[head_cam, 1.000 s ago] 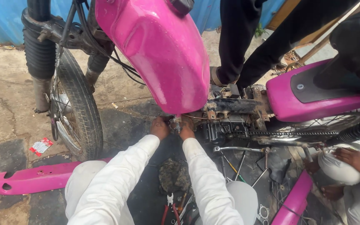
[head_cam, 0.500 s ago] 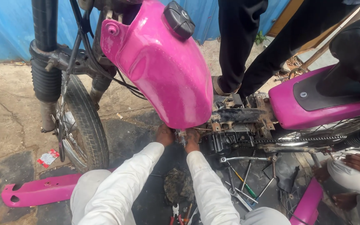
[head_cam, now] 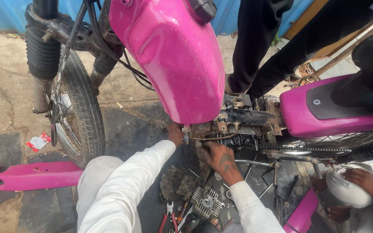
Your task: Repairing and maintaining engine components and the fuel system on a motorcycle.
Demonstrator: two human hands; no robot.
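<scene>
A pink motorcycle stands in front of me, its fuel tank (head_cam: 175,56) above my arms. My left hand (head_cam: 176,133) reaches under the tank's rear end and presses against the frame there; its fingers are hidden. My right hand (head_cam: 219,157) is curled against the exposed engine area (head_cam: 238,129) just below the frame. Whether it holds a tool is unclear. Both arms are in white sleeves.
The front wheel (head_cam: 80,112) stands left. A loose pink panel (head_cam: 31,176) lies on the ground. Pliers (head_cam: 167,215) and a finned metal part (head_cam: 207,202) lie near my knees. A person in black (head_cam: 260,47) stands behind the bike. Another person's hands (head_cam: 363,181) work at right.
The view has come closer and shifted left. My right hand has dropped lower from the tank's underside to the engine area; the left hand stays under the tank.
</scene>
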